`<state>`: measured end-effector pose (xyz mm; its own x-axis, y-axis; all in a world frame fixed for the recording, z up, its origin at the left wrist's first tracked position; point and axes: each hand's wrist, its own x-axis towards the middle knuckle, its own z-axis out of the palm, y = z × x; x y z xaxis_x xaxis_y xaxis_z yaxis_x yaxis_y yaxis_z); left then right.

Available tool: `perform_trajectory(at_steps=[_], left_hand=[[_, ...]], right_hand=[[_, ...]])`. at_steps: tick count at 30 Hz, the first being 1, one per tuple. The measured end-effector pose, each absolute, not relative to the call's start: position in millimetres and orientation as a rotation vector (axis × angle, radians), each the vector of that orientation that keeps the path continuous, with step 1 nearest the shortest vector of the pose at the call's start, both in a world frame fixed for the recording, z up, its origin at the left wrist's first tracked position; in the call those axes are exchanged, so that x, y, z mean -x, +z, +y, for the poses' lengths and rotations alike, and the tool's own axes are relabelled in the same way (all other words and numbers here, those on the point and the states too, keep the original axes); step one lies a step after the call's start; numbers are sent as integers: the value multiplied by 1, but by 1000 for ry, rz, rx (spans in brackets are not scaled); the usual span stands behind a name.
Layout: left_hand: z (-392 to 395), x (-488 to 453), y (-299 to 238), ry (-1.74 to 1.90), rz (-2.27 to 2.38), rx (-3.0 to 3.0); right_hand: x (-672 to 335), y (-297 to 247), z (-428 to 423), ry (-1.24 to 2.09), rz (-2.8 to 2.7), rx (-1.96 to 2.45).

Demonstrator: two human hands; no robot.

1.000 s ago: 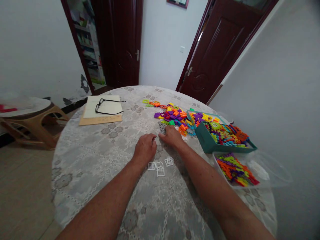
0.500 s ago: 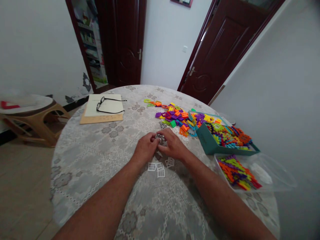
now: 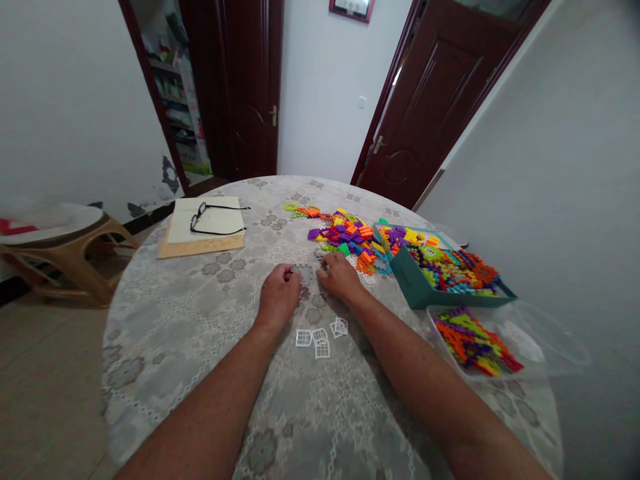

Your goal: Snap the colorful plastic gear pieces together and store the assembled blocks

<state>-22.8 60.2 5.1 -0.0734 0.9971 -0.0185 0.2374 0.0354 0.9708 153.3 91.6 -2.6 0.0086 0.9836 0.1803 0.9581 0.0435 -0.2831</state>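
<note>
Both my hands rest on a round table with a lace cloth (image 3: 190, 333). My left hand (image 3: 279, 297) is curled, its fingertips pinched on a small clear grid piece (image 3: 302, 273). My right hand (image 3: 339, 277) is curled too, fingers touching the same piece from the right. Three clear square grid pieces (image 3: 320, 338) lie just in front of my wrists. A heap of coloured plastic building pieces (image 3: 350, 235) lies just beyond my right hand.
A teal box (image 3: 415, 287) full of coloured pieces stands to the right, with a clear tray (image 3: 530, 357) of more pieces nearer me. Glasses (image 3: 213, 217) lie on a notebook (image 3: 200, 233) at the far left. A wooden stool (image 3: 70, 250) stands left of the table.
My hands came together half a second ago around a small clear piece, then moved slightly apart and forward. The view shifted a little.
</note>
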Motion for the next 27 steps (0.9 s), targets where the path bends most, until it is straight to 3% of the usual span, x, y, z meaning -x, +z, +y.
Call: perform_trajectory(at_steps=[16,27], left_hand=[[70,26,0,1040,1525,-1405],[56,23,21,1004,1544,-1643]], right_hand=[[-168,22,91,420,-1936,2065],[-237,99,-81,181,-1799,1778]])
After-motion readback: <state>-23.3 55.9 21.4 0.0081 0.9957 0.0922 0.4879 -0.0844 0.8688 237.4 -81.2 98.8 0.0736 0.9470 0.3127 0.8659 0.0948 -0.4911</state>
